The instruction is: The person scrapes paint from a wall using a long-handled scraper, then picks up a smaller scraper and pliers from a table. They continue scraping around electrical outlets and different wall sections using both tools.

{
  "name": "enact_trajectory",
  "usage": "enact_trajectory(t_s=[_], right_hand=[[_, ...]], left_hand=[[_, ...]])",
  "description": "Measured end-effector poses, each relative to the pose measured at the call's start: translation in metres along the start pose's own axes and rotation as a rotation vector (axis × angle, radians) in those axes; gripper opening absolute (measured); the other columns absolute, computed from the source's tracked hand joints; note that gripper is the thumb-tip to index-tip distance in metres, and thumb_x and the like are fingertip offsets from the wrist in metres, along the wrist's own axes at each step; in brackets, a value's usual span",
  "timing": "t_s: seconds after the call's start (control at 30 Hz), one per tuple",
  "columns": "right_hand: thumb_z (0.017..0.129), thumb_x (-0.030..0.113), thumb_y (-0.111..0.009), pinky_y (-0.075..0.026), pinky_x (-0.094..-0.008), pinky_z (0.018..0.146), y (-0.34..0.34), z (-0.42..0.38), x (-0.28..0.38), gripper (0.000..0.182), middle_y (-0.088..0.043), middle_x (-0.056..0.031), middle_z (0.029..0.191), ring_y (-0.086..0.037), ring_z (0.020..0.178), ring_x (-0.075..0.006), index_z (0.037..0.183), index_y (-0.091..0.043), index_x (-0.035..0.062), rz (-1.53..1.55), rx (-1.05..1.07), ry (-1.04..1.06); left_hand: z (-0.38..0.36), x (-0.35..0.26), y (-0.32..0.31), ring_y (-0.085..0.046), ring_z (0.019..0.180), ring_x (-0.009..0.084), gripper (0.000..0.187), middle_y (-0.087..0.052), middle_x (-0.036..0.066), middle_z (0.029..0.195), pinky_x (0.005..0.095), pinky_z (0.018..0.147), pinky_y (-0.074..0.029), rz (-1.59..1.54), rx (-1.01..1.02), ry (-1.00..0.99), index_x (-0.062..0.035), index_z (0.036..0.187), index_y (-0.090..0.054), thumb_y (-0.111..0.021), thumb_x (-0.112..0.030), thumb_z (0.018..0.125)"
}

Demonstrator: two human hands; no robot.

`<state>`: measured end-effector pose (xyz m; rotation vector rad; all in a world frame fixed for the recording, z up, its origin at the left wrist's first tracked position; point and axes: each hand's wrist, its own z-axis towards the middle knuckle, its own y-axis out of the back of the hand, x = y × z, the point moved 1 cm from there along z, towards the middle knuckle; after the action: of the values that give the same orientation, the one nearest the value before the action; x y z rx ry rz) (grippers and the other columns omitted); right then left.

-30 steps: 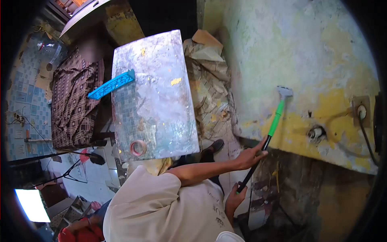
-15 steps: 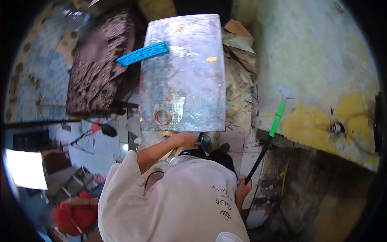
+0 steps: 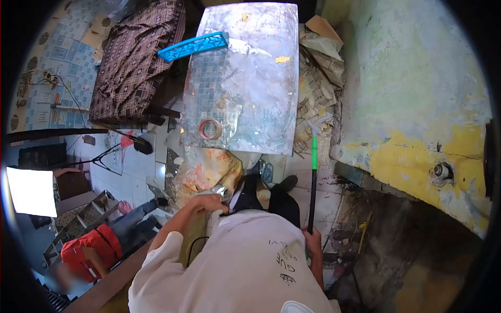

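Observation:
My right hand is closed around the black pole of a long-handled scraper, beside my right hip. The pole stands nearly upright in view, with a green neck and a pale blade at its top, close to the right side of the table. At my waist, my left hand has its fingers curled in by the dark trousers; a small shiny patch shows at its fingertips, and I cannot tell what it holds. In front of me is a worn, paint-stained table. On it lie a tape roll and a blue openwork plastic strip.
A wall with peeling green and yellow paint runs along the right, carrying a metal fitting. Crumpled paper piles beside the table. Patterned cloth covers furniture at left. A person in red is at lower left near a bright panel.
The scraper has swung left, away from the wall, to nearly upright. My left hand has moved left and down from near the table edge. The table sits higher in view.

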<state>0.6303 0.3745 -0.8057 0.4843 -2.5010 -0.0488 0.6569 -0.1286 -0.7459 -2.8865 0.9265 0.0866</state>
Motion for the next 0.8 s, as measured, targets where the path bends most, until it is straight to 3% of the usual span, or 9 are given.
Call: enact_trajectory(t_s=[0.07,0.13,0.27,0.33,0.4,0.5,0.57,0.7,0.8], right_hand=[[0.093,0.006,-0.07,-0.05,-0.0301,0.077,-0.01,-0.018,0.001,0.014,-0.068,-0.0014,0.091,-0.061,0.084,-0.0122,0.105,-0.073,0.0022,0.024,0.004,0.03],[0.093,0.007,-0.07,-0.05,-0.0295,0.077,-0.012,-0.033,-0.004,0.009,-0.066,-0.0007,0.089,-0.06,0.084,-0.0112,0.101,-0.072,0.0034,0.041,-0.01,-0.057],[0.094,0.006,-0.068,-0.05,-0.0308,0.079,-0.059,-0.054,0.005,0.006,-0.066,-0.002,0.088,-0.06,0.083,-0.0112,0.1,-0.07,0.006,0.064,-0.164,0.158],[0.095,0.006,-0.067,-0.051,-0.0324,0.08,-0.068,-0.054,-0.009,0.008,-0.066,-0.0042,0.089,-0.061,0.085,-0.0123,0.102,-0.068,0.0045,-0.098,-0.36,0.202],[0.096,0.004,-0.064,-0.052,-0.034,0.079,-0.075,-0.066,0.008,0.01,-0.068,-0.0058,0.091,-0.063,0.084,-0.0151,0.106,-0.066,0.0017,-0.208,-0.463,0.346],[0.097,0.006,-0.064,-0.053,-0.0347,0.077,-0.067,-0.079,0.012,0.014,-0.067,-0.0109,0.091,-0.066,0.087,-0.0193,0.109,-0.065,-0.0013,0.016,-0.599,0.37],[0.098,0.007,-0.062,-0.054,-0.0425,0.078,-0.053,-0.102,0.025,0.024,-0.07,-0.0198,0.094,-0.068,0.084,-0.0312,0.118,-0.064,-0.0052,-0.335,-0.83,0.531],[0.1,0.009,-0.064,-0.053,-0.0475,0.086,-0.038,-0.14,0.042,0.038,-0.071,-0.0311,0.109,-0.069,0.093,-0.0437,0.132,-0.059,-0.0102,-0.533,-1.169,0.704],[0.102,0.009,-0.063,-0.053,-0.0464,0.089,-0.013,-0.169,0.045,0.037,-0.071,-0.0312,0.111,-0.068,0.095,-0.0453,0.132,-0.059,-0.0109,-0.478,-1.142,0.635]], left_hand=[[0.04,0.05,-0.003,-0.053,0.057,0.0143,0.049,-0.057,0.004,0.067,0.0368,0.059,-0.046,-0.014,0.219,-0.228,-0.0086,0.067,-0.059,-0.079,-0.05,0.083],[0.012,0.054,0.013,-0.06,0.061,0.0181,0.046,-0.068,0.007,0.074,0.0389,0.065,-0.052,0.011,0.267,-0.26,-0.0052,0.074,-0.069,-0.079,-0.049,0.087],[0.041,0.161,0.105,-0.076,0.09,0.0413,0.041,-0.08,0.02,0.098,0.051,0.084,-0.058,0.167,-0.665,-0.721,-0.0032,0.105,-0.08,-0.064,-0.041,0.104],[0.003,0.148,0.147,-0.073,0.102,0.0471,0.045,-0.077,0.028,0.102,0.0552,0.088,-0.057,-0.106,-1.092,-0.241,-0.0026,0.112,-0.079,-0.06,-0.043,0.106],[-0.015,0.138,0.186,-0.072,0.105,0.0484,0.05,-0.076,0.03,0.104,0.0568,0.09,-0.056,-0.188,-1.297,-0.207,-0.003,0.118,-0.077,-0.06,-0.049,0.106],[-0.002,0.116,0.231,-0.072,0.103,0.0504,0.054,-0.075,0.03,0.105,0.0578,0.089,-0.056,-0.082,-1.398,-0.294,-0.0019,0.114,-0.076,-0.059,-0.052,0.106],[0.001,0.095,0.236,-0.071,0.104,0.0506,0.055,-0.075,0.03,0.106,0.0578,0.09,-0.056,-0.098,-1.338,-0.352,-0.0019,0.114,-0.076,-0.06,-0.054,0.105],[0.031,0.084,0.241,-0.071,0.111,0.0488,0.056,-0.075,0.029,0.116,0.0571,0.093,-0.056,-0.052,-1.322,-0.366,-0.0027,0.124,-0.073,-0.068,-0.054,0.1],[0.05,0.093,0.249,-0.069,0.118,0.0487,0.062,-0.075,0.028,0.121,0.0564,0.096,-0.055,-0.105,-1.306,-0.364,-0.0007,0.13,-0.068,-0.076,-0.05,0.095]])
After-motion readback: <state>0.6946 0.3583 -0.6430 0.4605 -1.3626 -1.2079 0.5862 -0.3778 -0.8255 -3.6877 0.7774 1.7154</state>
